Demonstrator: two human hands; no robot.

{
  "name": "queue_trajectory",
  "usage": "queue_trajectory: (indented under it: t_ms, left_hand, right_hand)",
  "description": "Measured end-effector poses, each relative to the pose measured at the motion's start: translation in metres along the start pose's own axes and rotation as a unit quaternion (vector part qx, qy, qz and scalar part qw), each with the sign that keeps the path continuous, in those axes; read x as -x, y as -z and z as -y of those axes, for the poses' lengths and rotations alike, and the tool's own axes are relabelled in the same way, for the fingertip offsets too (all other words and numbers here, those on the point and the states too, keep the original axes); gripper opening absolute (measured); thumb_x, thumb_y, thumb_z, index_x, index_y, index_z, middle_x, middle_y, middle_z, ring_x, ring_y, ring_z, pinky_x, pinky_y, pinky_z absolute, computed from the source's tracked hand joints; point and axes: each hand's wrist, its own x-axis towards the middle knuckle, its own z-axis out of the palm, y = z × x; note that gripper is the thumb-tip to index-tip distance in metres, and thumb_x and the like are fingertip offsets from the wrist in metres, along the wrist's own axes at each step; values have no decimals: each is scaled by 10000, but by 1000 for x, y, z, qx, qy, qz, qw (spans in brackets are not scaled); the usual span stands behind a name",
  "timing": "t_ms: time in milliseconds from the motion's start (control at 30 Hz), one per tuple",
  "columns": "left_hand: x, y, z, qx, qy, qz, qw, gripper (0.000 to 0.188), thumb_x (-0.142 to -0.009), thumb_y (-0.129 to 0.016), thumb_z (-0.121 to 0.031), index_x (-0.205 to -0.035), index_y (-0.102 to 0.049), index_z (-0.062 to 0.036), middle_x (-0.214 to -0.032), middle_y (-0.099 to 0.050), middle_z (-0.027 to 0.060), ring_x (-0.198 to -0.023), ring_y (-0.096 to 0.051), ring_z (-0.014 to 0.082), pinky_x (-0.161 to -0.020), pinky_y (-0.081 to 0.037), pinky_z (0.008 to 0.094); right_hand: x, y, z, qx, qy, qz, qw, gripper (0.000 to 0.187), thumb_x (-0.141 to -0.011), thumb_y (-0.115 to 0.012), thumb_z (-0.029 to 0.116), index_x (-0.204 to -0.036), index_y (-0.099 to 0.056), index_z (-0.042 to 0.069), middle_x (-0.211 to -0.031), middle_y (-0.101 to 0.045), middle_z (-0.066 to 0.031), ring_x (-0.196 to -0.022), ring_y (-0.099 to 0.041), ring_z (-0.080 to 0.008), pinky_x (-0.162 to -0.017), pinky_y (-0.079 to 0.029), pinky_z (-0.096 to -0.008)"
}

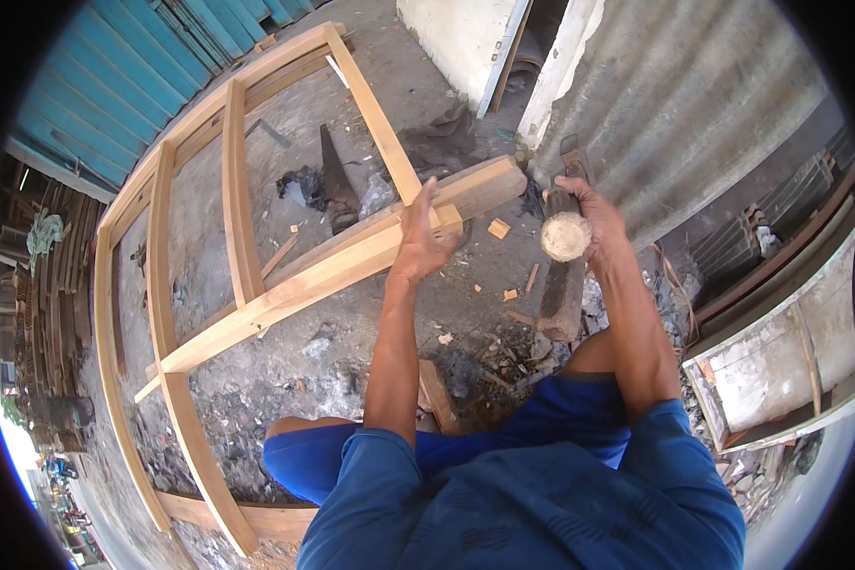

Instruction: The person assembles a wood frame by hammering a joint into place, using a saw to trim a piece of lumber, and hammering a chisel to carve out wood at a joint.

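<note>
A large frame of pale timber bars (285, 294) spreads across the ground at the left, its near corner raised in front of me. My left hand (422, 237) grips that corner, where a crossbar meets the long rail, thumb and fingers on either side of the wood. In my right hand (594, 217) is a wooden mallet (565, 237), its round, pale, worn end facing up. Dark, rough wood (561, 302) shows beneath it; whether this belongs to the mallet is unclear. The mallet is apart from the frame, to its right. Under the corner lies a thick beam (494, 185).
A handsaw (336, 176) stands beside dark cloth inside the frame. Wood chips (499, 228) litter the dusty ground. Corrugated sheet (674, 104) rises close on the right, and a teal metal wall (114, 95) at the far left. Stacked timber (62, 285) lines the left side.
</note>
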Motion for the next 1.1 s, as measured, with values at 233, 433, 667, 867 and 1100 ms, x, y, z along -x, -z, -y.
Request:
queue_trajectory:
  t_ms: [233, 433, 667, 867, 1100]
  left_hand:
    - [-28, -16, -135, 184, -301, 178, 919, 484, -748, -697, 59, -1194, -542, -48, -1354, -550, 206, -1280, -497, 301, -1093, -388, 431]
    - [-45, 4, -74, 593, -69, -120, 793, 173, -923, -640, 3, -1064, -570, -69, -914, -697, 113, -863, -702, 246, -847, -572, 432]
    - [-55, 35, 13, 591, 54, -301, 746, 196, -824, -636, 36, -989, -585, -57, -791, -625, 81, -703, -641, 226, -701, -555, 418]
    - [-50, 27, 41, 576, -14, -275, 770, 171, -718, -548, 74, -860, -557, -22, -724, -602, 102, -648, -631, 251, -675, -555, 403]
    - [-54, 16, 46, 457, -2, -295, 839, 67, -811, -621, 12, -792, -571, -28, -673, -623, 76, -583, -604, 178, -599, -513, 328]
  right_hand:
    - [-6, 17, -27, 120, -24, 88, 989, 354, -883, -717, 258, -1102, -656, -13, -922, -698, -115, -745, -680, -179, -651, -575, -326]
    - [29, -6, -4, 337, 43, 124, 932, 321, -857, -750, 340, -927, -671, 37, -723, -647, -43, -600, -595, -117, -549, -470, -242]
    - [101, -66, 19, 288, 348, 226, 863, 272, -886, -727, 191, -993, -590, -18, -745, -638, -49, -616, -581, -97, -552, -451, -252]
    - [135, -83, 27, 338, 434, 189, 813, 302, -901, -687, 146, -1099, -543, -31, -731, -606, -83, -586, -563, -144, -561, -466, -302]
    - [134, -94, 21, 301, 478, 208, 799, 316, -903, -696, 168, -1104, -538, -18, -673, -579, -74, -547, -545, -156, -539, -476, -324]
